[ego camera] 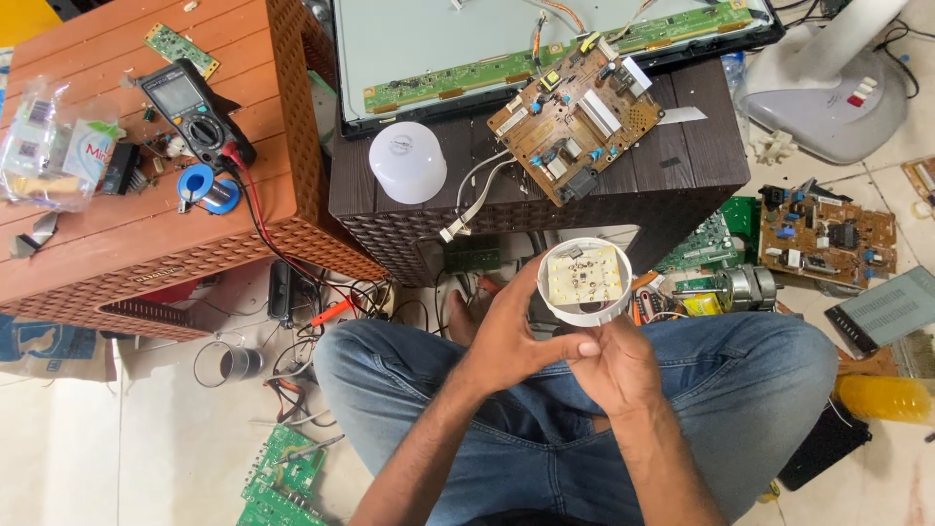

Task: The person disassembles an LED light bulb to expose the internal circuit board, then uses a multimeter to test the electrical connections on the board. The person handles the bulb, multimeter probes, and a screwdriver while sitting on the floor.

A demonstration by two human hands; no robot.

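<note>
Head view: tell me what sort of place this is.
Probably an informal electronics repair spot on a home floor. Both hands hold an opened LED bulb base, a multimeter lies on the orange stool, and a brown circuit board sits nearby.

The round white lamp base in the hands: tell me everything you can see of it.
The lamp base is a short, round, white housing that looks like plastic, its open face turned up toward the camera. Inside sits a pale square board dotted with small yellowish LED chips. Its dome cover is off. The left hand grips its near-left rim, and the right hand supports it from below. It is held above the person's lap, in front of the dark table.
</note>
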